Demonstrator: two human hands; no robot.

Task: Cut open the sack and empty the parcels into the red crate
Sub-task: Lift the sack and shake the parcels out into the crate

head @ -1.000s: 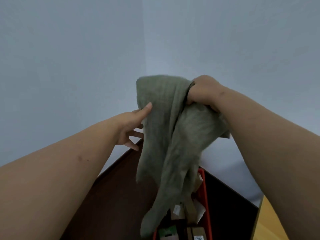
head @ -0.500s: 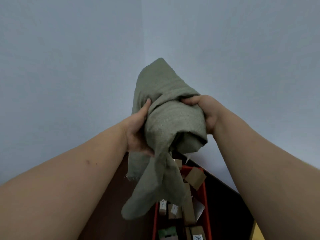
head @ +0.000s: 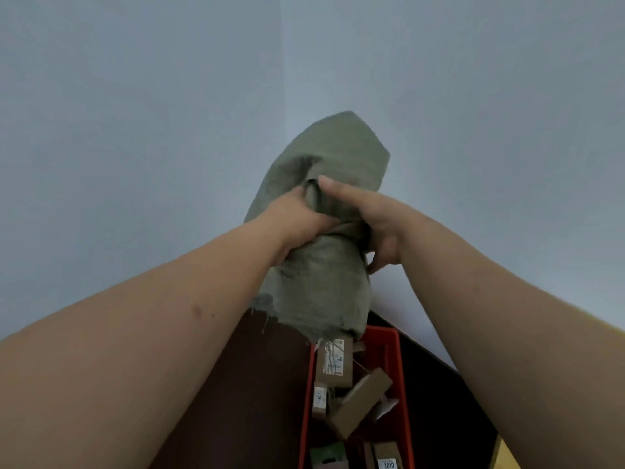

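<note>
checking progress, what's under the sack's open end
The red crate on the dark table lies below the sack, holding cardboard parcels. The sack covers the crate's far end, and its inside is hidden.

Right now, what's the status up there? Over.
Both hands, left and right, gripping the sack, open end down. Boxes dropping into the red crate. Nothing blocking.

Your view is evenly, softly lit, no glare, faint shadows, slight overall softness, wide-angle stretching at edges.
</note>
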